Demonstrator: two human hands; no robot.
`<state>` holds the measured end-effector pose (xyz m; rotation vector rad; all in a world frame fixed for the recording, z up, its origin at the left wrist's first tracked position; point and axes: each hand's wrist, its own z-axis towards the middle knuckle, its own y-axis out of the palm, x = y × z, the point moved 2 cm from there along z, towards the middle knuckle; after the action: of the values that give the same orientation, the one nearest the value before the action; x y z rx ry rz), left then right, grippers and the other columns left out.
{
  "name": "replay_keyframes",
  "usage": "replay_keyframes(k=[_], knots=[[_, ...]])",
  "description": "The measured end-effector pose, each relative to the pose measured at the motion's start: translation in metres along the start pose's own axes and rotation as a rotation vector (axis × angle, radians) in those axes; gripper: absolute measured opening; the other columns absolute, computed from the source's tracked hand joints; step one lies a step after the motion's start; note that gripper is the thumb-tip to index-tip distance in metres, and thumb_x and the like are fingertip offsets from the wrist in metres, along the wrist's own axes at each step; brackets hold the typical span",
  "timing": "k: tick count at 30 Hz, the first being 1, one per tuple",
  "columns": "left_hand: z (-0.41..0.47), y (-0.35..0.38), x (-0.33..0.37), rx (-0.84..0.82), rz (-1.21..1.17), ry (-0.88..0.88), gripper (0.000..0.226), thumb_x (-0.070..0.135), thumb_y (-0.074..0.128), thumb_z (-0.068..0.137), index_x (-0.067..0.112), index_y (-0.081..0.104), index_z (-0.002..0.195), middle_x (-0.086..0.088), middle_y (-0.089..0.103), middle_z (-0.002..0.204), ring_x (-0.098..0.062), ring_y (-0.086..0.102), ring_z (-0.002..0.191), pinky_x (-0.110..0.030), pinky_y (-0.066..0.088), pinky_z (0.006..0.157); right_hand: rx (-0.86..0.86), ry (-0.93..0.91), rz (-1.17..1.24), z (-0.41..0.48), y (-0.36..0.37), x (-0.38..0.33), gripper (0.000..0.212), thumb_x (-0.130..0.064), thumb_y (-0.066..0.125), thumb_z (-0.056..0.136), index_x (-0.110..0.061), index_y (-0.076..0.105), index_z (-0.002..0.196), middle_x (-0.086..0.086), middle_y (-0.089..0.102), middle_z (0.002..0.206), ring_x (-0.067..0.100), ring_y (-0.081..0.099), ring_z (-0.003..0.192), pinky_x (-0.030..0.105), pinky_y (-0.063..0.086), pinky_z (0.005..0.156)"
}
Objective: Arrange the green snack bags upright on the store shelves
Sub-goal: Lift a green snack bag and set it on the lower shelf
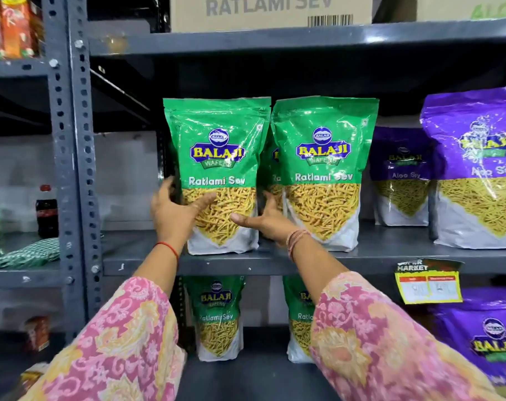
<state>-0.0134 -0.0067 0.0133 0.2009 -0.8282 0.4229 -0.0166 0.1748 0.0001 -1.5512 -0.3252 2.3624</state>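
From the head camera, two green snack bags stand upright on the middle shelf [390, 256]: the left green bag [217, 157] and the right green bag [324, 157], a third partly hidden between them. Two more stand below. The left hand [173, 215] cups the left bag's side, fingers spread; the right hand [263, 218] reaches into the gap between the bags, fingers open. Three purple bags [474, 169] crowd the right. Left of the bags, the shelf lies bare up to the upright post [72, 169].
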Motion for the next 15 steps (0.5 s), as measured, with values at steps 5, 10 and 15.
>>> replay_keyframes(k=[5,10,15], knots=[[0.001,0.012,-0.019,-0.459,-0.224,-0.192,0.054,0.0,0.07,0.067,0.018,0.037,0.107,-0.002,0.056,0.103,-0.02,0.054,0.098,-0.03,0.043,0.088,-0.032,-0.008,0.113,0.012,0.012,0.012,0.095,-0.024,0.086,0.055,-0.01,0.034,0.134,0.011,0.051,0.137,0.024,0.05,0.121,0.042,0.036,0.11],[0.001,-0.001,-0.013,-0.401,-0.246,-0.123,0.056,-0.004,0.072,0.063,0.016,0.04,0.105,0.007,0.057,0.091,-0.019,0.054,0.096,-0.032,0.044,0.089,-0.017,-0.1,0.233,0.006,0.016,0.007,0.068,0.003,0.077,0.061,-0.002,0.047,0.121,0.016,0.062,0.122,0.026,0.061,0.105,0.045,0.047,0.101],[-0.02,-0.037,0.01,-0.243,-0.184,0.052,0.058,0.009,0.08,0.051,0.021,0.046,0.097,0.003,0.058,0.099,-0.007,0.057,0.087,-0.014,0.052,0.076,-0.006,-0.253,0.192,-0.021,0.026,-0.018,0.078,-0.007,0.083,0.055,-0.003,0.045,0.124,0.016,0.059,0.127,0.028,0.058,0.114,0.049,0.045,0.103]])
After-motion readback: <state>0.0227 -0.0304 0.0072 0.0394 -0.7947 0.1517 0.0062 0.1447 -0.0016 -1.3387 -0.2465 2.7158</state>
